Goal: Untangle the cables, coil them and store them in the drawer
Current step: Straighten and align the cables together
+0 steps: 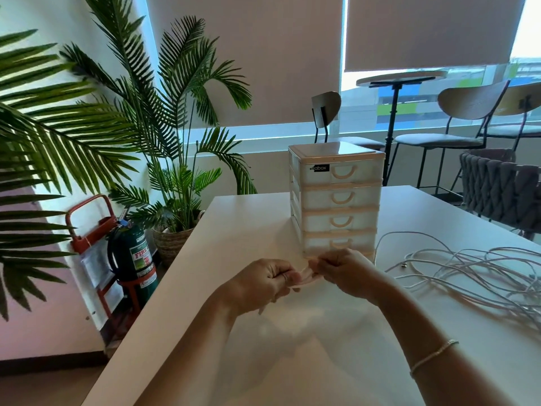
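Observation:
A small white drawer unit with several beige-handled drawers, all closed, stands on the white table. Just in front of its base my left hand and my right hand are close together, fingers curled. Between them they pinch a small pale, blurred thing; I cannot tell what it is. A loose tangle of white cables lies on the table to the right, apart from both hands, with a metal plug end at its left side.
The table's left edge runs diagonally, with a potted palm and a green fire extinguisher on the floor beyond it. A woven dark chair stands at the table's right. Stools and a round high table are behind.

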Demonstrator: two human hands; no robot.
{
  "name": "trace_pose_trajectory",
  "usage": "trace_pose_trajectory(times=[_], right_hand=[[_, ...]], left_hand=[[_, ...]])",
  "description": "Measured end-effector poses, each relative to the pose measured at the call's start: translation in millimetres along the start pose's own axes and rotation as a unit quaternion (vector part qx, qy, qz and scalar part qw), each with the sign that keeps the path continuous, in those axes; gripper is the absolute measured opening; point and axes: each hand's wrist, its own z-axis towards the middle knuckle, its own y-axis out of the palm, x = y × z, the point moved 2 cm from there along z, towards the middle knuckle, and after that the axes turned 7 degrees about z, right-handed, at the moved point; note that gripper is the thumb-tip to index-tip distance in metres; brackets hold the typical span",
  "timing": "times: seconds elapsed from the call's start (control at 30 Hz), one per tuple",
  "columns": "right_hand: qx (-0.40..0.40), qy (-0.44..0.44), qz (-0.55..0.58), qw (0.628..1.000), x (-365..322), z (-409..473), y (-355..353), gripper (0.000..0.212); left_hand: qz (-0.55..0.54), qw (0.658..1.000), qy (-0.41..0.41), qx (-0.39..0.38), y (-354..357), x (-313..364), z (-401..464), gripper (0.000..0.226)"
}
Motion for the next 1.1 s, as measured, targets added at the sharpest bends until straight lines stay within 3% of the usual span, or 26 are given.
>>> trace_pose_trajectory(times=[0.1, 0.2, 0.27, 0.33, 0.57, 0.7, 0.97, 1.1], right_hand=[[0.018, -0.006, 0.016, 1.000, 1, 0, 1, 0.029], [-0.039, 0.016, 0.039, 0.998, 0, 0, 5, 0.032], [-0.088, 0.022, 0.033, 0.995, -3, -2, 7, 0.033], [-0.085, 0.026, 0.049, 0.995, -4, -4, 5, 0.034], [0.063, -0.019, -0.010, 0.998, 2, 3, 0, 0.038], [0.068, -0.024, -0.029, 0.997, 6, 4, 0, 0.039], [0.045, -0.034, -0.015, 0.998, 6, 4, 1, 0.036], [0.041, -0.049, 0.013, 0.998, 5, 4, -1, 0.033]], left_hand=[[0.017, 0.999, 0.002, 0.033, -2, 1, 3, 0.033], [0.120, 0.985, 0.014, 0.121, -8, -2, 6, 0.023], [0.136, 0.977, 0.027, 0.159, -8, -3, 7, 0.019], [0.132, 0.975, 0.032, 0.175, -6, -1, 8, 0.020], [0.088, 0.994, 0.007, 0.069, -9, 4, -2, 0.021], [0.127, 0.992, -0.001, 0.025, -10, 8, -6, 0.024], [0.081, 0.995, -0.043, 0.043, -8, 6, -5, 0.015], [0.103, 0.993, -0.026, 0.053, -5, 12, -2, 0.020]])
